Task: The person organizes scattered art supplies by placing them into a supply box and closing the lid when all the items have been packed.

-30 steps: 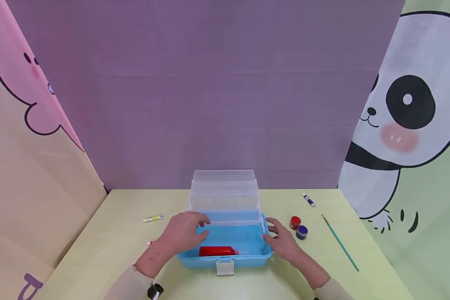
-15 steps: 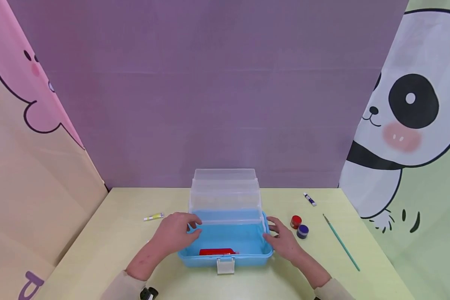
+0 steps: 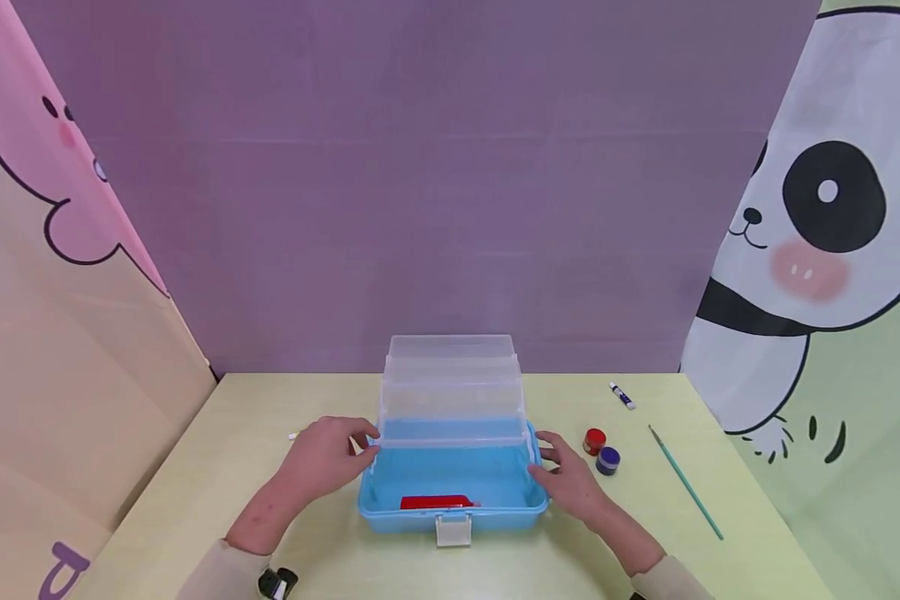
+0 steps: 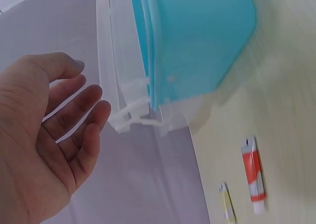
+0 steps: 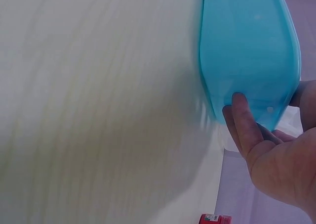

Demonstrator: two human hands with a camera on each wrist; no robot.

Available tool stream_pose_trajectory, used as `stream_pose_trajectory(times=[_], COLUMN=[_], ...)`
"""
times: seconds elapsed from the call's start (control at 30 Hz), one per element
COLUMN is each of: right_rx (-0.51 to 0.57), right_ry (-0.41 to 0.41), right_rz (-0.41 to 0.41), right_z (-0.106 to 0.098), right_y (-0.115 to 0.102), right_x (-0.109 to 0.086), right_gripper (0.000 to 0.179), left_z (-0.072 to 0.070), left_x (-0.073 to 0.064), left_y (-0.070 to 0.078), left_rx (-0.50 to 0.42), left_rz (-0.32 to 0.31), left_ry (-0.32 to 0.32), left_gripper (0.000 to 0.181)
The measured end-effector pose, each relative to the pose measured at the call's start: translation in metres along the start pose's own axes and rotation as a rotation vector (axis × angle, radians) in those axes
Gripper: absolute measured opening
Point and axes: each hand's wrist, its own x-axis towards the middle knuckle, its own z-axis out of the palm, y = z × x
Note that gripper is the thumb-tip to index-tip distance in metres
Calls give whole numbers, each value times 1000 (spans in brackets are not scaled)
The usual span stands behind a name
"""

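A light blue plastic box [image 3: 397,523] stands on the table with its clear lid [image 3: 450,375] raised at the back and a white latch [image 3: 453,531] hanging at the front. Inside, along the front wall, lies a red bottle [image 3: 435,502]. My right hand [image 3: 570,483] grips the box's right side, fingers spread on the outer wall and thumb over the rim, as the right wrist view [image 5: 281,159] shows. Beside the back left corner hovers my left hand [image 3: 322,457], fingers loosely bent and holding nothing; in the left wrist view its fingertips [image 4: 102,108] are near the lid.
Right of the box are a red paint jar [image 3: 594,442], a dark blue jar [image 3: 607,460], a teal paintbrush [image 3: 686,482] and a small paint tube [image 3: 622,396]. An orange-red tube [image 4: 253,167] and a yellow tube [image 4: 227,204] lie on the left. A purple backdrop [image 3: 450,183] rises behind.
My left hand has moved left, from over the box's inside to beside its left rim, and now covers most of the yellow tube in the head view. My right hand keeps its hold.
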Motion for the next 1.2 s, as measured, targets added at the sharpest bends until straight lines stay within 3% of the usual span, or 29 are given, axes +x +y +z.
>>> stream_pose_trajectory(times=[0.2,0.47,0.9,1.2], right_rx=[-2,-1,-1,-13], right_ry=[4,8,19,15], right_rz=[-1,-15,16,24], right_z=[0,-2,-1,1], right_y=[1,-2,1,-3], right_x=[0,1,2,-2], right_gripper=[55,54,56,53], left_z=[-8,-16,-27,-20], left_x=[-4,-10,-22,-32], left_y=[-13,-36,-72,-93], left_rx=[5,-6,-83,-100], left_rz=[-54,-68,-93,-79], left_ry=[-15,-4,-88,-126], left_gripper=[13,12,12,18])
